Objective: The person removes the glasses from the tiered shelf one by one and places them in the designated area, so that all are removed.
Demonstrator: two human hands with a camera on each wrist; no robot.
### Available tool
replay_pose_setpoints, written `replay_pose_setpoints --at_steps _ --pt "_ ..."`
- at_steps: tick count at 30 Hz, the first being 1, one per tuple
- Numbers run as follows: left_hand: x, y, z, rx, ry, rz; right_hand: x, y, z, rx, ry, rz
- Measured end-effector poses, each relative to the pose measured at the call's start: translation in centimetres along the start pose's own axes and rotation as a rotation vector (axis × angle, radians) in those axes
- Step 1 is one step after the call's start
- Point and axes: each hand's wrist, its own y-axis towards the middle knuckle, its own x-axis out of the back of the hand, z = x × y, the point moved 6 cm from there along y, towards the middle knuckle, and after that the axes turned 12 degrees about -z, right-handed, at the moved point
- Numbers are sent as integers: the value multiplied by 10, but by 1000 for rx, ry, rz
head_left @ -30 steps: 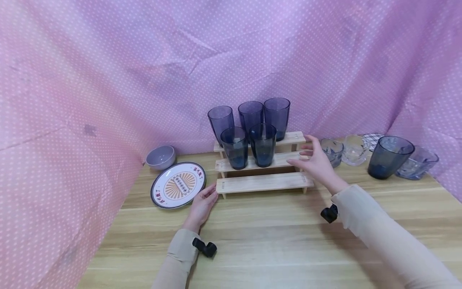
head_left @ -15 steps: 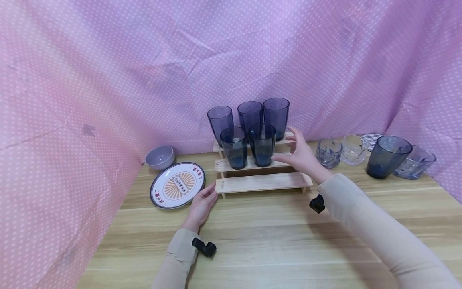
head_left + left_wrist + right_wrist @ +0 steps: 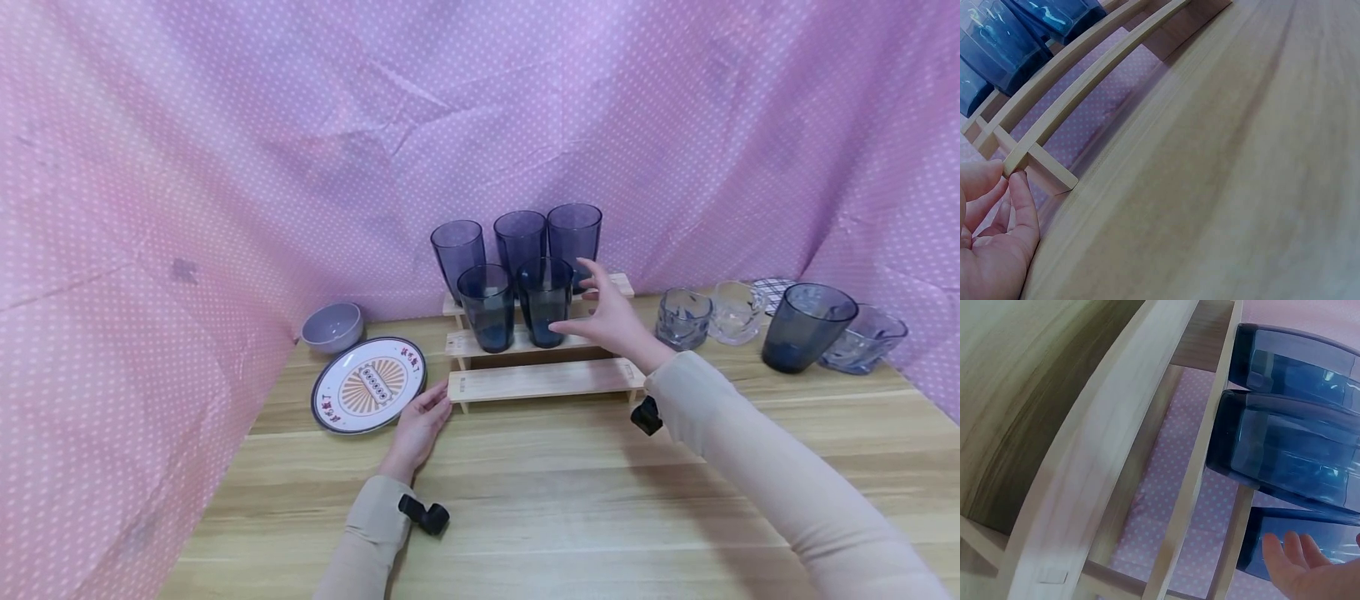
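My left hand [image 3: 415, 433] pinches the left end of the lowest step of a three-tier wooden stand [image 3: 546, 380]; in the left wrist view thumb and fingers meet at the plank's corner. Two dark blue glasses, the left one [image 3: 487, 321] and the right one [image 3: 545, 308], stand upright on the middle step. Three more, including the right rear glass [image 3: 576, 225], occupy the top step. My right hand [image 3: 617, 323] is held beside the right middle glass with fingers spread and thumb before it; contact is unclear. The right wrist view shows its fingers [image 3: 1294, 553] near a glass.
On the right are another dark glass [image 3: 806, 329], a bluish wavy glass [image 3: 684, 321], a clear one [image 3: 737, 315] and a further wavy glass [image 3: 866, 342]. To the left lie a printed plate [image 3: 369, 386] and a grey bowl [image 3: 333, 329]. Pink dotted cloth [image 3: 480, 125] hangs behind.
My right hand has moved left from the stand's right end to the right glass on the middle step. My left hand stays on the lowest step's left end.
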Motion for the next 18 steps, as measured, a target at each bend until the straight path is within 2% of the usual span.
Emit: replay_pose_setpoints --at_steps 5,12,18 --pt "0 0 0 8 3 -9 -3 1 3 5 -17 8" --pt "1 -1 1 -5 -6 14 -8 1 2 -5 -26 15" --pt "0 0 1 3 -6 0 -9 -1 1 4 -16 13"
